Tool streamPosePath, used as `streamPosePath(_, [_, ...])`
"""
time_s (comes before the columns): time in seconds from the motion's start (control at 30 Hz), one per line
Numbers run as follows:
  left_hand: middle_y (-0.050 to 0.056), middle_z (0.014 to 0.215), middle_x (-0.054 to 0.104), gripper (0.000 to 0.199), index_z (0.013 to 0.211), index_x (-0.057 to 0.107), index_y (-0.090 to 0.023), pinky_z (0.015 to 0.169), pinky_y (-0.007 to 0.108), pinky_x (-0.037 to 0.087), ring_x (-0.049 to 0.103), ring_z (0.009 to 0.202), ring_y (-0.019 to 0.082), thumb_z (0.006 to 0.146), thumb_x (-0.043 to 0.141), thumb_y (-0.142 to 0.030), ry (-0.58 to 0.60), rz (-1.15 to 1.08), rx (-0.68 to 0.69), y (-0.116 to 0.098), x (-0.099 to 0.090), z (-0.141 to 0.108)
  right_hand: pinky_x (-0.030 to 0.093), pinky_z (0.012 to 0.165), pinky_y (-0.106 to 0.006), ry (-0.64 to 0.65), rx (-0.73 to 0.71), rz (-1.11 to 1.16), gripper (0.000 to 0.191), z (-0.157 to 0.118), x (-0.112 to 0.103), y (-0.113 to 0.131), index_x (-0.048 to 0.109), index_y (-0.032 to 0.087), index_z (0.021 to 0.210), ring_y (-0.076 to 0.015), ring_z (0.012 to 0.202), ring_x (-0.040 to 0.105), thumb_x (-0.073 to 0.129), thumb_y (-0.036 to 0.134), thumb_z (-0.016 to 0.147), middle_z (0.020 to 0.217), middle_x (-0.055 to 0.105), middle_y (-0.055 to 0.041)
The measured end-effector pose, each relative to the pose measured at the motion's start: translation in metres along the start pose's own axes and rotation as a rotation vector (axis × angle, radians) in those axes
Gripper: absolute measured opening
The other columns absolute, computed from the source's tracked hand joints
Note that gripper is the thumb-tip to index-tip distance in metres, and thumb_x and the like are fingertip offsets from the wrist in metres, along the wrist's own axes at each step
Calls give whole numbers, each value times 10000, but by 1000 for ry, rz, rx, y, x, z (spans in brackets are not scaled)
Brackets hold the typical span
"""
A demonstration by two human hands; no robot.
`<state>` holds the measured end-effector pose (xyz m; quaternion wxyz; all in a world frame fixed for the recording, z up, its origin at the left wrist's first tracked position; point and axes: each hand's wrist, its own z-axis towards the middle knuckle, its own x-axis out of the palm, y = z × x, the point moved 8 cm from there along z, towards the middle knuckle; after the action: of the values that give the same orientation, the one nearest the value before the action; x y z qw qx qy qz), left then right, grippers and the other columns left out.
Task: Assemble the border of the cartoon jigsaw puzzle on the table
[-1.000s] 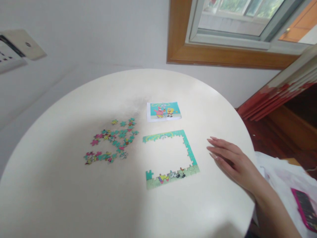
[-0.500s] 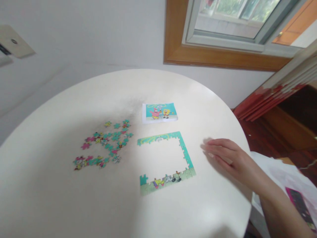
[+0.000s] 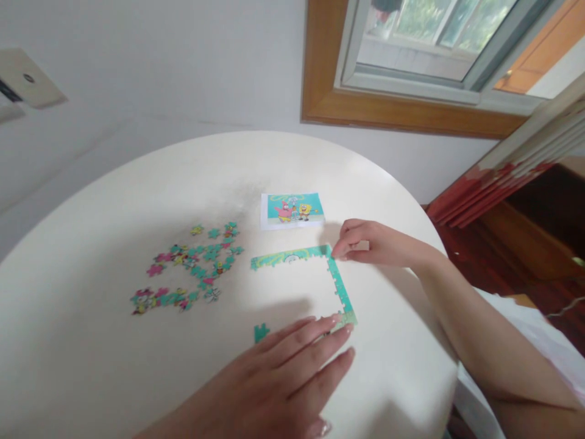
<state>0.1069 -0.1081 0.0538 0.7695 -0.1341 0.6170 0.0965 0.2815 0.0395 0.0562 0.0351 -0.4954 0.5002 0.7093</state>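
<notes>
A partly joined jigsaw puzzle border [image 3: 339, 285] lies on the white table, with its left side open between two corners. My left hand [image 3: 283, 375] is stretched flat over its lower strip, fingers apart, hiding most of that edge. At the border's upper right corner, my right hand [image 3: 370, 241] has its thumb and fingers curled together in a pinch on the edge. Above the border rests a small picture card [image 3: 295, 209] with cartoon figures on a teal background. Loose puzzle pieces [image 3: 198, 270], mostly teal, pink and yellow, are scattered to the left.
The round white table [image 3: 114, 360] fills most of the view. Behind it are a wall and a wood-framed window [image 3: 315, 91]. A red and white curtain [image 3: 479, 195] hangs at the right, above white sheets [image 3: 525, 329] beside the table.
My right hand has moved left from the table's right side to the border's upper right corner. My left hand has come in from below and covers the lower strip.
</notes>
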Motion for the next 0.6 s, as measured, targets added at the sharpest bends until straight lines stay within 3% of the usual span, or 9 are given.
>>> streamPosePath(0.03, [31, 1596, 410, 524, 1472, 480, -202, 1209, 301, 307, 367, 1462, 197, 1005, 500, -439, 45, 6, 10, 1, 5, 17, 545, 759, -269, 18, 4, 44, 174, -1, 3, -6, 765, 197, 1016, -142, 846, 651, 629, 214, 909, 958, 643, -61])
streamPosePath(0.1, [76, 1593, 410, 579, 1470, 475, -154, 1207, 307, 293, 349, 1477, 209, 1005, 475, -499, 16, 11, 26, 1, 12, 41, 548, 755, -265, 40, 17, 103, 190, -4, 8, -14, 759, 193, 1047, -140, 852, 646, 630, 215, 910, 963, 622, -60])
streamPosePath(0.17, [107, 1604, 384, 620, 1483, 451, -127, 1214, 336, 266, 327, 1490, 234, 1006, 460, -523, -4, 26, 48, -2, 26, 52, 546, 750, -258, 52, 21, 129, 207, -8, 12, -17, 748, 191, 1079, -137, 854, 641, 634, 208, 907, 970, 615, -59])
streamPosePath(0.33, [162, 1558, 442, 654, 1439, 484, -72, 1198, 381, 248, 424, 1428, 275, 1008, 422, -561, -47, 81, 10, 4, 47, 51, 534, 733, -242, 81, 28, 102, 235, -11, 15, -10, 727, 187, 1106, -132, 848, 638, 622, 150, 900, 971, 610, -54])
streamPosePath(0.6, [148, 1514, 505, 632, 1392, 538, -82, 1166, 376, 277, 491, 1369, 262, 1000, 434, -566, -43, 86, 18, 12, 46, 53, 522, 725, -259, 73, 15, 5, 278, -14, 15, -1, 724, 203, 1127, -143, 820, 625, 588, 108, 903, 948, 625, -52])
